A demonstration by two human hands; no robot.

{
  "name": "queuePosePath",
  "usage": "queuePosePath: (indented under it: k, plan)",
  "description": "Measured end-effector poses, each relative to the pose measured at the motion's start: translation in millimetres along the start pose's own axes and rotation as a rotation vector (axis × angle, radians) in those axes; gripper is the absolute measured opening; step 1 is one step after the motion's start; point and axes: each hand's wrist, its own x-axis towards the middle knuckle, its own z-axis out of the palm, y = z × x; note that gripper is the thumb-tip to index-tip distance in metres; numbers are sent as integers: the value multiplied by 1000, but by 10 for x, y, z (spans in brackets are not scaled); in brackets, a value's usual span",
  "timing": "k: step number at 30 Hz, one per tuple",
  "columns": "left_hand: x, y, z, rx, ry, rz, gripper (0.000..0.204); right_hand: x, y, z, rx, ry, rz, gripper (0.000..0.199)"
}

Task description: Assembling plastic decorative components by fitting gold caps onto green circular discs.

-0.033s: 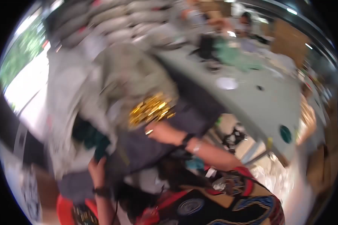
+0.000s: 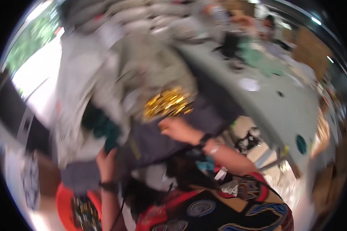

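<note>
The picture is smeared by motion. My left hand [image 2: 107,163] pinches the lower end of a dark green piece [image 2: 111,135], which looks like soft material. More dark green material shows in the opening of a large pale woven sack [image 2: 75,115]. My right hand [image 2: 177,130] is closed, its fingers curled just below a heap of shiny gold strips [image 2: 169,103]. A small gold glint shows at those fingers, but what they hold is too blurred to name. The heap lies against a second, greyish-beige sack [image 2: 154,65] on a dark grey work surface [image 2: 152,140].
A long grey-green table [image 2: 254,100] runs to the right, bearing a dark green oval [image 2: 301,144] and a white round piece [image 2: 249,84]. An orange-red bucket [image 2: 63,204] with dark contents stands at lower left. Stacked sacks [image 2: 131,15] and a person [image 2: 268,27] are at the back.
The view has shifted, so the scene sits farther right and slightly higher. Both hands keep nearly the same places beside the green piece and the gold strips.
</note>
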Motion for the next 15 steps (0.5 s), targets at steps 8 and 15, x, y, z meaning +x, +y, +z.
queuePosePath:
  k: [8,15]
  plan:
    - [-722,574,584,-291,-272,-18,21,-75,-907,-20,462,-162,87,31]
    - [-797,400,735,-76,-150,126,11,-107,-982,52,230,-118,-127,33]
